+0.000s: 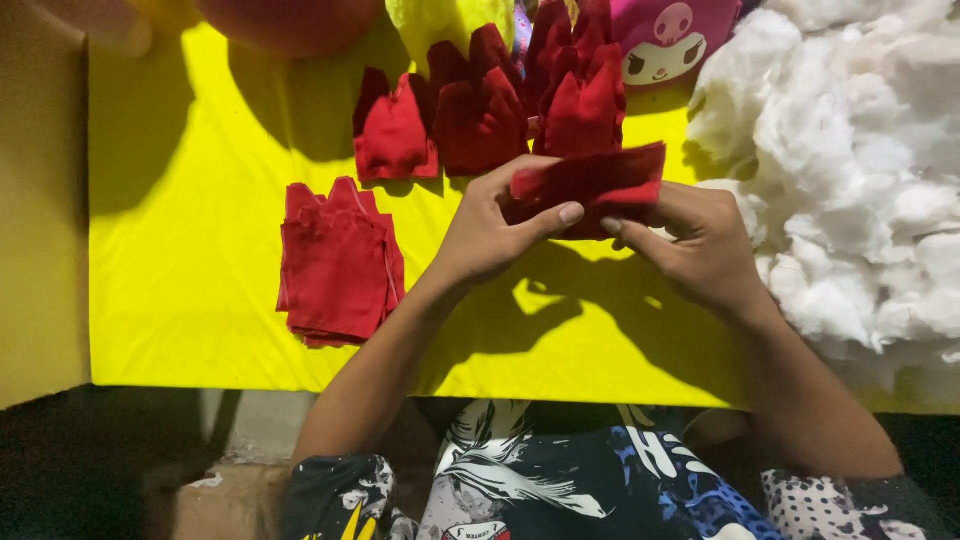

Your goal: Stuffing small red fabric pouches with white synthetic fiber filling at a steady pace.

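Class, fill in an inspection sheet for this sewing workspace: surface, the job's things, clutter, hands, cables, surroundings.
Surface: yellow sheet, shadowed in places.
Job's things: red fabric piece held up; flat red stack; stuffed red pieces in a row.
Clutter: white stuffing heap at right.
Hands: left hand and right hand both grip the piece with their fingers.
Cables: nothing seen.
Surroundings: pink plush toy behind; dark floor.

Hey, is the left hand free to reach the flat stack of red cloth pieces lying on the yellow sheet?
Probably not right away: the left hand and right hand both grip a red fabric piece. The flat stack of red cloth pieces lies uncovered just left of it on the yellow sheet.
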